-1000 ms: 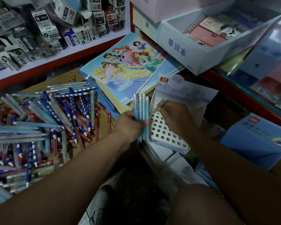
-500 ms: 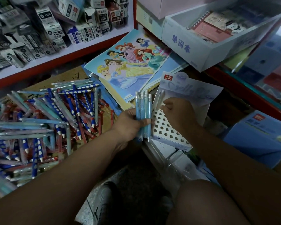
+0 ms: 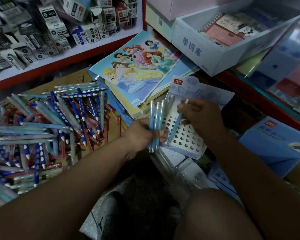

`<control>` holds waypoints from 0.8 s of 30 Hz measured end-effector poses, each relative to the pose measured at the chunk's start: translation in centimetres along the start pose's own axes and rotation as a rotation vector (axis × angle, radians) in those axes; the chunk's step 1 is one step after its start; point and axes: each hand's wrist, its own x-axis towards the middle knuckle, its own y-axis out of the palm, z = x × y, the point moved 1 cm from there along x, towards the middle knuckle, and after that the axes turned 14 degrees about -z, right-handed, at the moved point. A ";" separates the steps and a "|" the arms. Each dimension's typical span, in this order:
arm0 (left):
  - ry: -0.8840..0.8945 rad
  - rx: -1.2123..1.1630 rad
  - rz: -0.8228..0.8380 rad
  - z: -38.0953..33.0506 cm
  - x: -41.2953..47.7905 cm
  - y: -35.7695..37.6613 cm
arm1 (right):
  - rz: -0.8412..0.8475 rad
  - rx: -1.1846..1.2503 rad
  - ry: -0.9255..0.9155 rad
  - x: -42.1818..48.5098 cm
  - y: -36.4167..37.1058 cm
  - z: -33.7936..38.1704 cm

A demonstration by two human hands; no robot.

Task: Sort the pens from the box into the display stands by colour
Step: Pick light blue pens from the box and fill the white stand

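Head view: right hand (image 3: 203, 118) now pinches one light-blue pen (image 3: 177, 121), drawn a moment ago from the bundle (image 3: 155, 122) gripped in the left hand (image 3: 142, 134); three remain there. Pen sits over the stand (image 3: 184, 152), long axis steeply tilted, tip down-left toward a hole, cap up-right. Insertion likely next.

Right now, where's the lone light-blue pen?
Head view, right of centre: light-blue pen pinched in right hand, tip over the display stand, beside the left hand's bundle.

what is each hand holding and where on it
The left hand grips the blue pen bundle near its lower end; the right hand pinches a single blue pen by its upper part.
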 end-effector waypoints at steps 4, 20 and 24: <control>-0.011 -0.032 -0.058 0.4 0.2 -0.1 | -0.136 -0.141 -0.196 0.2 0.0 -0.4; -0.059 0.066 -0.075 0.7 0.3 0.4 | -0.226 -0.234 -0.454 1.2 1.5 -0.5; -0.101 0.021 -0.057 1.4 0.5 1.1 | -0.205 -0.210 -0.469 1.7 1.9 -0.5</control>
